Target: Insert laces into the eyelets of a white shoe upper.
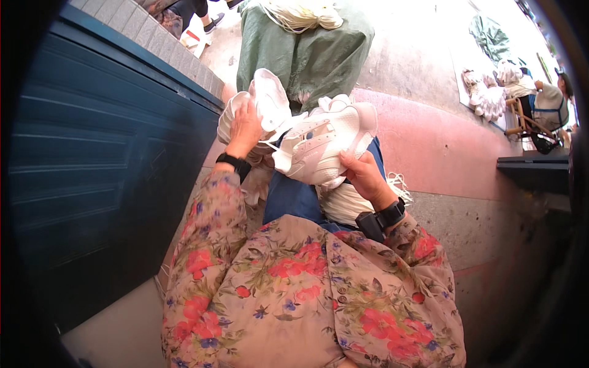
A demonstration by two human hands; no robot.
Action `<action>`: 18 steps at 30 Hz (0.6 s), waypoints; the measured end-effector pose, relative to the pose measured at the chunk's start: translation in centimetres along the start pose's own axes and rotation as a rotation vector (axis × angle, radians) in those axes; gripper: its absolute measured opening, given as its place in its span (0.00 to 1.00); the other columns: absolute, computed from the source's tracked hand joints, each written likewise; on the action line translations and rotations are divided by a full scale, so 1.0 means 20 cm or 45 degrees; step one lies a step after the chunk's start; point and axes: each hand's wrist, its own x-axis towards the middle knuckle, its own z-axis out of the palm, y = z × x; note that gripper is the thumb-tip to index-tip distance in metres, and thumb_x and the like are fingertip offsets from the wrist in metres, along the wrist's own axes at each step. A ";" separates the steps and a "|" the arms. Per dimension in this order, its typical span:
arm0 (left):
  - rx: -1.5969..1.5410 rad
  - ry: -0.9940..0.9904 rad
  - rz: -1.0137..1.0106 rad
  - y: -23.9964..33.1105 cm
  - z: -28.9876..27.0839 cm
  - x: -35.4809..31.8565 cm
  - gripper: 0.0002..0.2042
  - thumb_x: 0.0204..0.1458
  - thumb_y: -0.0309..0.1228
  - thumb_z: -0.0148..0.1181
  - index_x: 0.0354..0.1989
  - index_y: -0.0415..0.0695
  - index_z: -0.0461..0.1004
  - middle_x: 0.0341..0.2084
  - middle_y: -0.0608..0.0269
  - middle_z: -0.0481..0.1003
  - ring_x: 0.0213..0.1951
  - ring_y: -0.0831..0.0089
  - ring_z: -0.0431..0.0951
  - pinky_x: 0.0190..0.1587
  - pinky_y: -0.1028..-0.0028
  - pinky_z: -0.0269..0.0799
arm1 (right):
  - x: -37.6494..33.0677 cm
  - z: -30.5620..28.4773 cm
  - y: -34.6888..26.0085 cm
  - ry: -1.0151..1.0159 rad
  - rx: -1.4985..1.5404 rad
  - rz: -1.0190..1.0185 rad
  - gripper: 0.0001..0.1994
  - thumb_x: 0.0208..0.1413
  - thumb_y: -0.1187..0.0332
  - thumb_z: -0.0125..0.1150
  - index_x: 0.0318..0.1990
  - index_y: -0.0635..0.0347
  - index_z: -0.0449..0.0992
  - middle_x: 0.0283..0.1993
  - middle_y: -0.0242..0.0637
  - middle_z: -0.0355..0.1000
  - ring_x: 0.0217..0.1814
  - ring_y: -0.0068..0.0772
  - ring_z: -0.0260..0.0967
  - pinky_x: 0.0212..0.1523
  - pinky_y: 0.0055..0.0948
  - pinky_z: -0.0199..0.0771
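Over my lap, my right hand [364,176] pinches the lower edge of a white shoe upper [316,144] with rows of lace holes, thumb on top. More white pieces lie bunched behind its far right end. My left hand [245,130] is closed on another white shoe upper [270,101], its fingers bent over the near side of a small stack. A white lace or strap runs between the two uppers. Whether the pieces are joined, I cannot tell.
A green sack [307,64] stands ahead, with a bundle of cream laces [304,15] on top. More cream laces [343,205] lie by my right thigh. A dark blue panelled door [104,141] borders the left. At far right are white shoe uppers [488,98] and a person [550,107].
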 end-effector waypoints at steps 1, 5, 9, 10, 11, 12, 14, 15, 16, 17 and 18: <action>-0.007 -0.013 0.027 0.05 -0.05 0.00 0.17 0.46 0.27 0.50 0.46 0.39 0.62 0.40 0.47 0.66 0.41 0.52 0.68 0.42 0.61 0.64 | 0.00 -0.02 0.00 0.022 0.016 -0.014 0.17 0.53 0.68 0.50 0.48 0.68 0.62 0.45 0.38 0.66 0.45 0.30 0.66 0.47 0.30 0.66; -1.057 -0.501 -0.169 0.29 -0.24 -0.12 0.19 0.55 0.37 0.42 0.48 0.35 0.63 0.41 0.45 0.68 0.45 0.62 0.69 0.46 0.72 0.62 | 0.05 -0.12 -0.03 0.072 0.156 -0.043 0.14 0.53 0.69 0.49 0.46 0.67 0.65 0.41 0.37 0.68 0.40 0.30 0.68 0.40 0.30 0.70; -0.953 -0.531 -0.075 0.34 -0.15 -0.27 0.21 0.53 0.38 0.45 0.51 0.36 0.58 0.35 0.51 0.69 0.37 0.64 0.70 0.41 0.72 0.64 | 0.15 -0.12 -0.02 0.115 0.280 -0.101 0.14 0.53 0.69 0.49 0.46 0.67 0.64 0.43 0.37 0.68 0.41 0.28 0.68 0.42 0.30 0.69; -0.903 -0.458 -0.111 0.34 -0.15 -0.27 0.23 0.51 0.37 0.48 0.52 0.36 0.56 0.30 0.52 0.69 0.33 0.61 0.70 0.38 0.70 0.64 | 0.16 -0.12 -0.01 0.128 0.302 -0.078 0.14 0.53 0.70 0.49 0.46 0.67 0.64 0.43 0.37 0.68 0.42 0.29 0.68 0.43 0.30 0.69; -0.907 -0.465 -0.097 0.37 -0.19 -0.24 0.23 0.51 0.37 0.48 0.52 0.36 0.56 0.30 0.52 0.69 0.33 0.61 0.70 0.38 0.70 0.64 | 0.17 -0.14 -0.02 0.147 0.323 -0.063 0.15 0.53 0.70 0.49 0.47 0.67 0.63 0.44 0.38 0.67 0.43 0.30 0.67 0.44 0.31 0.68; -0.847 -0.454 -0.152 0.39 -0.25 -0.19 0.23 0.51 0.35 0.49 0.52 0.37 0.55 0.28 0.54 0.68 0.32 0.63 0.70 0.36 0.71 0.65 | 0.17 -0.15 -0.03 0.206 0.418 -0.044 0.15 0.53 0.71 0.47 0.48 0.68 0.62 0.45 0.39 0.67 0.45 0.33 0.67 0.46 0.33 0.68; -0.930 -0.477 -0.295 0.44 -0.39 -0.10 0.25 0.46 0.31 0.56 0.53 0.40 0.55 0.29 0.57 0.67 0.34 0.68 0.70 0.34 0.75 0.66 | 0.17 -0.27 -0.02 0.285 0.505 0.017 0.15 0.53 0.72 0.47 0.48 0.69 0.62 0.45 0.41 0.67 0.46 0.34 0.66 0.47 0.33 0.67; -0.934 -0.493 -0.280 0.48 -0.42 -0.09 0.25 0.46 0.31 0.56 0.53 0.40 0.55 0.29 0.57 0.67 0.34 0.68 0.70 0.34 0.75 0.66 | 0.18 -0.33 -0.02 0.352 0.586 0.090 0.15 0.52 0.73 0.46 0.48 0.69 0.62 0.45 0.42 0.67 0.46 0.35 0.66 0.47 0.34 0.67; -1.061 -0.671 -0.113 0.52 -0.46 -0.11 0.26 0.44 0.30 0.58 0.52 0.42 0.56 0.32 0.57 0.66 0.36 0.68 0.70 0.35 0.74 0.67 | 0.19 -0.37 -0.02 0.381 0.613 0.105 0.15 0.53 0.72 0.44 0.48 0.70 0.61 0.46 0.44 0.67 0.47 0.36 0.65 0.48 0.35 0.66; -1.177 -0.852 0.041 0.55 -0.49 -0.14 0.27 0.42 0.30 0.60 0.52 0.43 0.57 0.35 0.57 0.66 0.39 0.68 0.69 0.35 0.74 0.68 | 0.22 -0.39 -0.03 0.396 0.631 0.105 0.15 0.53 0.72 0.44 0.48 0.70 0.61 0.46 0.44 0.67 0.47 0.36 0.65 0.48 0.35 0.66; -1.134 -0.787 0.431 0.60 -0.50 -0.14 0.25 0.37 0.27 0.63 0.47 0.43 0.62 0.43 0.56 0.63 0.43 0.69 0.67 0.38 0.74 0.69 | 0.26 -0.40 -0.04 0.337 0.613 0.061 0.15 0.53 0.72 0.44 0.48 0.71 0.61 0.45 0.44 0.67 0.47 0.37 0.66 0.49 0.35 0.66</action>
